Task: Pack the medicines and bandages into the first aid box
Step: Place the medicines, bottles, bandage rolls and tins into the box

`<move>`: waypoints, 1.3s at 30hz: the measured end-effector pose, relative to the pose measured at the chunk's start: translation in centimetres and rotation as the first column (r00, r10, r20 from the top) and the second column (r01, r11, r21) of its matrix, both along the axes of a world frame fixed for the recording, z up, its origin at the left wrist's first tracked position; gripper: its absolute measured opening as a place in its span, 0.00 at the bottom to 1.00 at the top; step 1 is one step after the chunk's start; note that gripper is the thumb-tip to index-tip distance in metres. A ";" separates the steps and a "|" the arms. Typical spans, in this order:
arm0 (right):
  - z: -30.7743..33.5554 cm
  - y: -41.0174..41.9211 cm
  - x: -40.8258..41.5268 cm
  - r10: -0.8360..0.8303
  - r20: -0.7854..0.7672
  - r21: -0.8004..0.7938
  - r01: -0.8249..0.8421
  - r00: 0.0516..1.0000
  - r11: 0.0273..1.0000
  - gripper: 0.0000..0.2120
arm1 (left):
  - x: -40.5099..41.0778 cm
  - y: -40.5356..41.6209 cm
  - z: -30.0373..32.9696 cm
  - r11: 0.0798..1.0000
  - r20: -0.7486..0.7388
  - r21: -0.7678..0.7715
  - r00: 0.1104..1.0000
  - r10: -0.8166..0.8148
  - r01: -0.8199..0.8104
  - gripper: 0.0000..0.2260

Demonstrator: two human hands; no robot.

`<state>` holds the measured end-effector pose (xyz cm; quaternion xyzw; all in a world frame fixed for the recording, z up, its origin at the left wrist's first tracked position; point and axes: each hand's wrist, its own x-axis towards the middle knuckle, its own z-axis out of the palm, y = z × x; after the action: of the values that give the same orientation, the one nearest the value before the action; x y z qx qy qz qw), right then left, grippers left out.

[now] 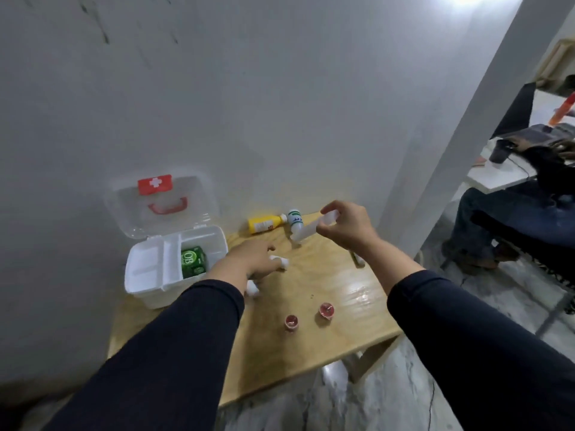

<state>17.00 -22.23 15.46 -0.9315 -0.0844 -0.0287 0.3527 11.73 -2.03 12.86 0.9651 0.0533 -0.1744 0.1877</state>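
Observation:
The white first aid box stands open at the table's left, its clear lid with a red cross leaning on the wall. A green packet lies inside beside a white tray insert. My left hand reaches down over small white bandage rolls, fingers curled around one; another roll shows under my wrist. My right hand holds a long white plastic case above the table. A yellow bottle and a white bottle lie near the wall.
Two small red-lidded pots stand near the front of the wooden table. A small white item lies by my right forearm. A seated person is at the right beyond a white pillar.

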 end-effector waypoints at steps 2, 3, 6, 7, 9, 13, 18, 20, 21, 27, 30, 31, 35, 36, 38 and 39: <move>0.1 3.1 0.1 0.091 0.015 -0.010 -0.091 0.996 0.996 0.15 | -0.9 3.0 0.0 0.998 0.026 -0.032 0.998 0.054 -0.053 0.22; 0.0 4.5 0.1 0.137 0.020 -0.024 -0.137 0.990 0.990 0.15 | -1.4 4.5 -0.1 0.997 0.043 -0.026 0.996 0.073 -0.072 0.21; -0.5 8.6 0.1 0.247 0.015 -0.060 -0.246 0.969 0.968 0.14 | -3.0 9.0 -1.0 0.985 0.047 0.027 0.984 0.172 -0.173 0.21; -0.7 9.9 0.1 0.276 0.017 -0.071 -0.274 0.961 0.959 0.14 | -3.5 10.4 -1.5 0.980 0.052 0.043 0.980 0.194 -0.196 0.23; -1.1 12.2 0.1 0.330 0.033 -0.096 -0.326 0.943 0.941 0.13 | -4.3 12.9 -2.3 0.971 0.062 0.097 0.975 0.213 -0.218 0.29; -2.2 16.2 0.3 0.414 0.038 -0.136 -0.406 0.910 0.904 0.14 | -5.1 16.5 -4.0 0.959 0.029 0.151 0.971 0.237 -0.239 0.38; -4.4 20.1 0.4 0.504 -0.031 -0.175 -0.501 0.863 0.848 0.14 | -5.5 18.9 -5.1 0.969 -0.014 0.171 0.983 0.183 -0.178 0.45; -5.4 21.5 0.2 0.509 -0.060 -0.143 -0.512 0.858 0.847 0.14 | -5.7 19.0 -5.3 0.975 0.000 0.137 0.984 0.176 -0.174 0.46; -5.9 22.0 0.3 0.507 -0.074 -0.128 -0.513 0.859 0.849 0.13 | -5.8 19.0 -5.4 0.976 0.011 0.122 0.984 0.179 -0.179 0.46; -7.3 24.7 1.4 0.491 -0.185 -0.196 -0.522 0.851 0.830 0.18 | -6.2 19.4 -6.8 0.975 0.080 0.138 0.983 0.163 -0.173 0.45; -8.3 25.8 1.3 0.457 -0.236 -0.260 -0.509 0.857 0.820 0.21 | -6.2 19.5 -7.3 0.971 0.090 0.175 0.985 0.146 -0.160 0.45; -8.8 26.2 1.1 0.434 -0.244 -0.255 -0.489 0.868 0.835 0.21 | -6.2 19.5 -7.4 0.970 0.090 0.186 0.986 0.142 -0.156 0.45; -10.2 28.1 0.3 0.360 -0.240 -0.191 -0.408 0.901 0.893 0.19 | -6.3 19.6 -7.4 0.970 0.073 0.204 0.991 0.117 -0.129 0.44; -10.3 28.6 0.1 0.358 -0.242 -0.190 -0.406 0.902 0.894 0.20 | -6.3 19.6 -7.3 0.972 0.068 0.201 0.991 0.112 -0.124 0.44; -10.4 29.1 0.0 0.346 -0.251 -0.179 -0.394 0.904 0.901 0.20 | -6.3 19.6 -7.1 0.972 0.064 0.202 0.992 0.112 -0.123 0.44; -10.4 29.2 0.0 0.341 -0.257 -0.173 -0.390 0.904 0.905 0.20 | -6.3 19.5 -7.0 0.971 0.065 0.204 0.992 0.112 -0.123 0.44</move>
<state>16.97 6.96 5.02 -0.9294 -0.2212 0.1514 0.2535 5.42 17.51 5.87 0.9789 0.1233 -0.1311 0.0972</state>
